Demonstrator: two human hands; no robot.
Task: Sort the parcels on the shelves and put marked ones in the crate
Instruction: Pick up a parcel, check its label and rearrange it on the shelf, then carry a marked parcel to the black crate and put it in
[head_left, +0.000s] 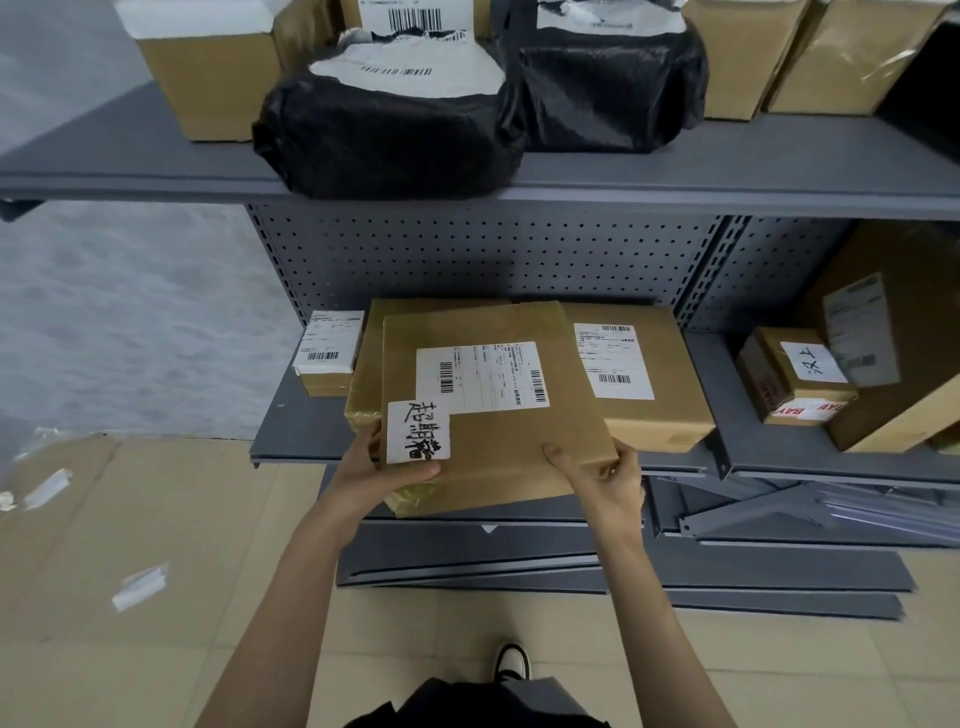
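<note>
A flat brown cardboard parcel (498, 441) with a printed shipping label and a white sticker bearing handwritten characters juts over the front edge of the lower grey shelf (291, 441). My left hand (384, 462) grips its near left corner, thumb just below the sticker. My right hand (602, 467) grips its near right corner, thumb on top. It lies over another brown parcel (363, 374). Beside it sits a brown box (670, 384) with a printed label. No crate is in view.
A small labelled box (327, 353) stands left on the lower shelf. The right bay holds a small box with a handwritten sticker (795, 379) and a large carton (893, 338). Black bagged parcels (384, 135) and cartons fill the upper shelf. Loose grey shelf parts (675, 571) lie on the floor.
</note>
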